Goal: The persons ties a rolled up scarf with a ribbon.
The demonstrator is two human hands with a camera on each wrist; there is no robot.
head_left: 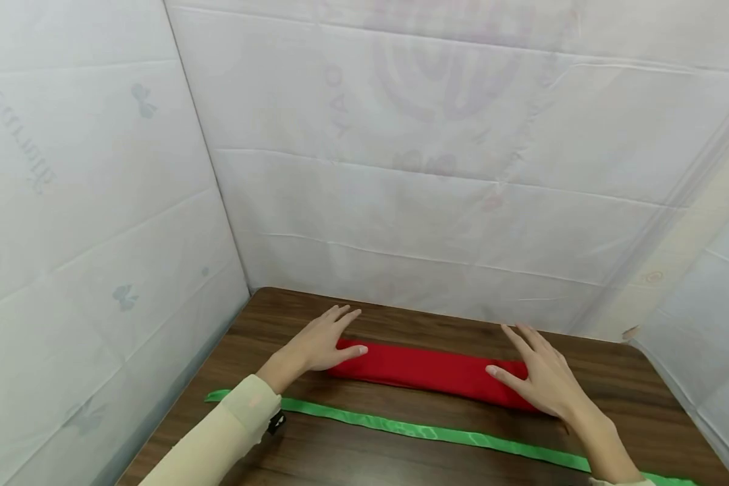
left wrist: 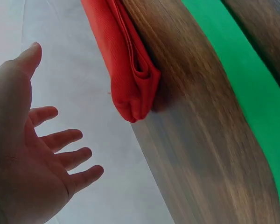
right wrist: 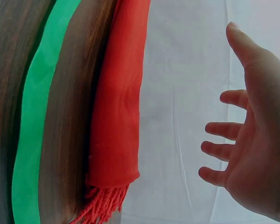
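Observation:
A folded red scarf [head_left: 425,368] lies lengthwise across the wooden table. In the left wrist view its end shows stacked folds [left wrist: 135,88]; in the right wrist view the other end carries a twisted fringe [right wrist: 102,203]. My left hand [head_left: 320,341] is over the scarf's left end, fingers spread and thumb out. Over the right end is my right hand [head_left: 543,374], also spread. Both wrist views show bare palms with a gap between fingers and cloth. Nearer to me, a green satin ribbon [head_left: 395,425] stretches across the table, passing under both forearms.
The brown wooden table [head_left: 352,466] has rounded back corners. White sheeting [head_left: 401,202] hangs behind it and along both sides, close to the table edges. A small black tag [head_left: 276,423] shows by my left cuff.

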